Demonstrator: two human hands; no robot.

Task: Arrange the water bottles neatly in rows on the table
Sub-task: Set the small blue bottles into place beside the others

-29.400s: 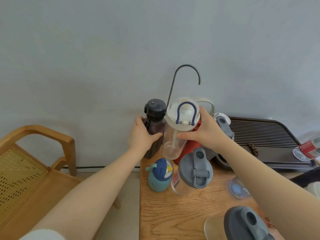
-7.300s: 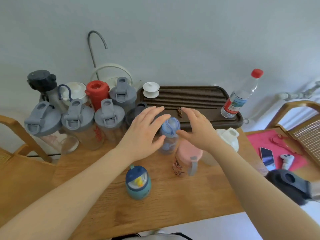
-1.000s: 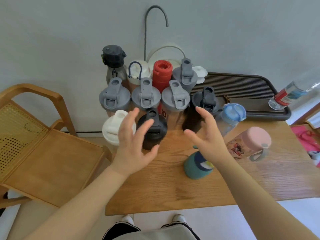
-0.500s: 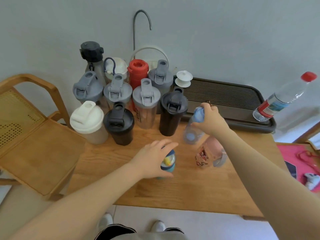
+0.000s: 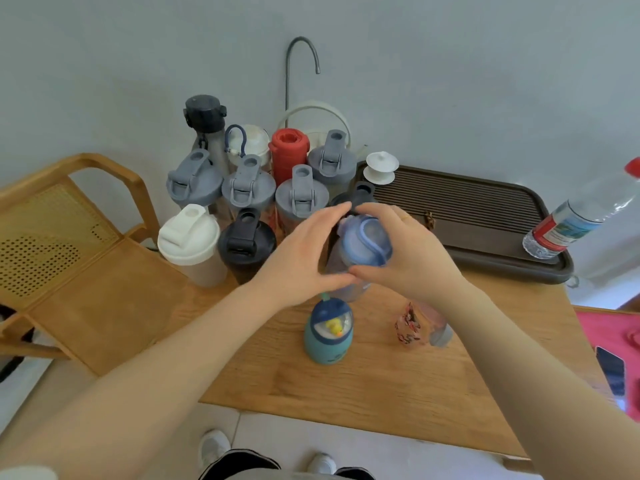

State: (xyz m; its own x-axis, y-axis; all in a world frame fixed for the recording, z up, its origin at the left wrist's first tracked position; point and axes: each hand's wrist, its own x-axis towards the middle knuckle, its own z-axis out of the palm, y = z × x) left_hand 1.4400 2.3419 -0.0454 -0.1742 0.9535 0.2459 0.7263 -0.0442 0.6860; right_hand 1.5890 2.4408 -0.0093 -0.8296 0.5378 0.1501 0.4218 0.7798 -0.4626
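Observation:
A light blue lidded bottle [image 5: 365,242] is held above the wooden table [image 5: 381,386], gripped from the left by my left hand [image 5: 301,261] and from the right by my right hand [image 5: 405,258]. Behind it, partly hidden, stands a black shaker [image 5: 356,199]. Several grey-lidded shakers [image 5: 247,188], a white shaker [image 5: 188,240], another black shaker [image 5: 246,242] and a red bottle [image 5: 289,150] stand in rows at the back left. A small teal bottle [image 5: 329,332] and a pink bottle [image 5: 420,323] stand in front.
A dark slatted tray [image 5: 478,216] lies at the back right, with a white lidded cup [image 5: 381,168] and a clear plastic bottle [image 5: 581,216] on it. A wooden chair [image 5: 69,244] stands left of the table. A phone [image 5: 611,372] lies on a pink mat at the right.
My left hand left the teal bottle and joined my right hand on the light blue bottle, which has risen and shifted left in front of the black shaker.

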